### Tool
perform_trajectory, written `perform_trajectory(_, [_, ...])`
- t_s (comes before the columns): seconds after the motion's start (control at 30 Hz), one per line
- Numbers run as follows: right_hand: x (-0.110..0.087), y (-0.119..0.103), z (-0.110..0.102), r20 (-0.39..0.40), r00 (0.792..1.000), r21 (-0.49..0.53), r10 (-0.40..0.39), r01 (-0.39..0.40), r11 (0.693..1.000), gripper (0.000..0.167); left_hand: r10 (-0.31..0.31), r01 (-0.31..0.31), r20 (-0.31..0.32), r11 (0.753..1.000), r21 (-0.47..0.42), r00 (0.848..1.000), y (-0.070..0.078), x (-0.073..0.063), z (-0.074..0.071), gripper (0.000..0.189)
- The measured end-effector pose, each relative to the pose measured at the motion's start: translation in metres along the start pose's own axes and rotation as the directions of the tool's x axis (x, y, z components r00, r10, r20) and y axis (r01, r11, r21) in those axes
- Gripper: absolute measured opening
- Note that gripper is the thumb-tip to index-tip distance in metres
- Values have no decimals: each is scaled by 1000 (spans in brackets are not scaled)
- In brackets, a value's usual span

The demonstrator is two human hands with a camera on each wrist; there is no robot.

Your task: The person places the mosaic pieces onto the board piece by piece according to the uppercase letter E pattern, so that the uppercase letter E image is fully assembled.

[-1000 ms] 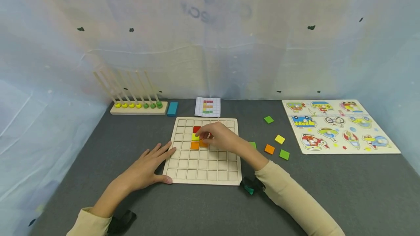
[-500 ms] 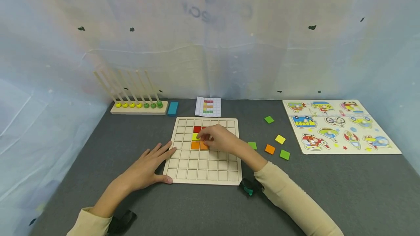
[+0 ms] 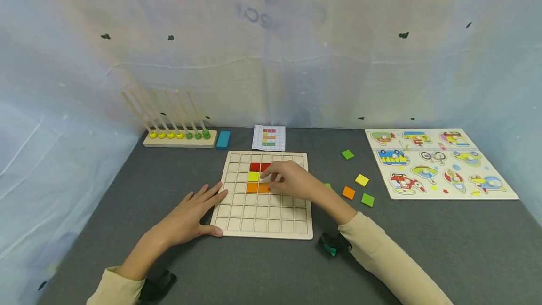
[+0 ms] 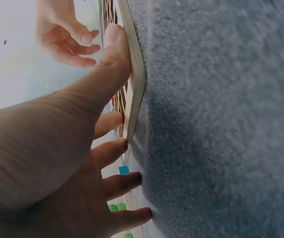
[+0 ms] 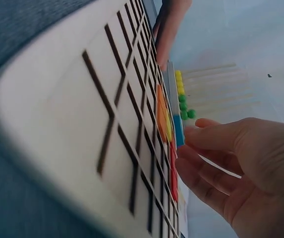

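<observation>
A wooden grid board (image 3: 267,226) lies flat on the dark table. Red tiles (image 3: 255,167) sit in its upper cells, with a yellow tile (image 3: 254,176) below the left one and two orange tiles (image 3: 251,187) beneath that. My left hand (image 3: 182,220) rests at the board's left side, fingers spread, its thumb against the near left corner. Over the tiled cells hovers my right hand (image 3: 296,180), fingers loosely bent. In the right wrist view, no tile shows between its thumb and fingertips. That hand hides some cells to the right of the tiles.
Loose green tiles (image 3: 367,200), a yellow square (image 3: 362,180) and an orange square (image 3: 348,193) lie right of the board. Behind it are a printed pattern card (image 3: 268,138), a blue block (image 3: 223,140) and a peg bead counter (image 3: 179,141). A vehicle puzzle board (image 3: 440,164) lies far right.
My right hand has shifted slightly right, away from the yellow tile, and more of the yellow and red tiles now shows. My left hand stays in place.
</observation>
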State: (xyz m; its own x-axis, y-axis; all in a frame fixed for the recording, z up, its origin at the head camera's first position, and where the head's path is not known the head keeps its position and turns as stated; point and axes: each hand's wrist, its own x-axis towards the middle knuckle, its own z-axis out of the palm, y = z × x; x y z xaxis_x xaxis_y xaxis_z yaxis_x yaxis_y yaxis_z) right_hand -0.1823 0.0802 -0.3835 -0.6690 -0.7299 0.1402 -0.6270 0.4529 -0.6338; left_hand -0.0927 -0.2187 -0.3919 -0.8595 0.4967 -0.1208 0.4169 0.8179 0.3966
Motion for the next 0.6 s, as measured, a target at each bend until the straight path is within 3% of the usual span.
perform_trajectory(0.6, [-80,26,-42,-81,992,-87,100,-107,991,29,18,-19,-8,1000,-21,1000,-1,0,1,96])
